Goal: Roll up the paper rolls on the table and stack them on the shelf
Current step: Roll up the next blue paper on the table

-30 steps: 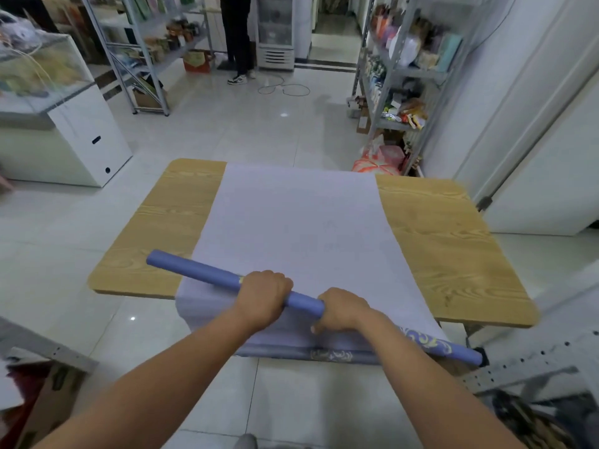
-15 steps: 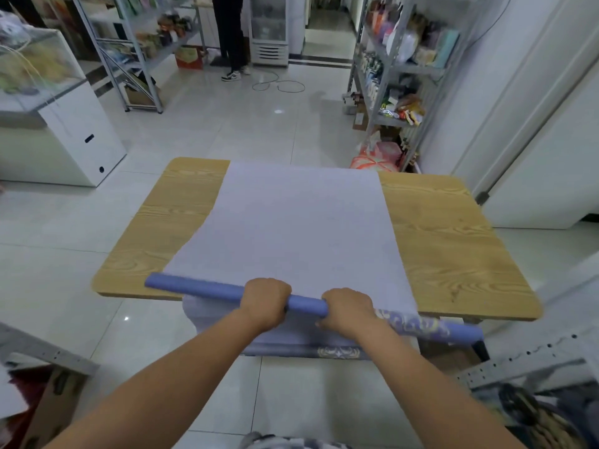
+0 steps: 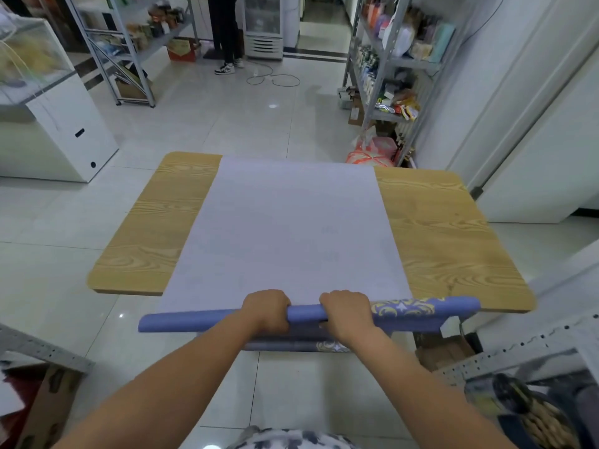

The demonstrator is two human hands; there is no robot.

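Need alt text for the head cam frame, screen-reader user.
The left hand and right hand grip a partly rolled purple paper roll at the near edge of a wooden table; the unrolled sheet lies flat across the tabletop. Beyond stands metal shelving.

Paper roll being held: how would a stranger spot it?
Find the wooden table mid-room, pale paper spread along it. At its near edge, left hand and right hand grip a blue tube. Unlike the flat sheet, it is rolled, with gold scrollwork.
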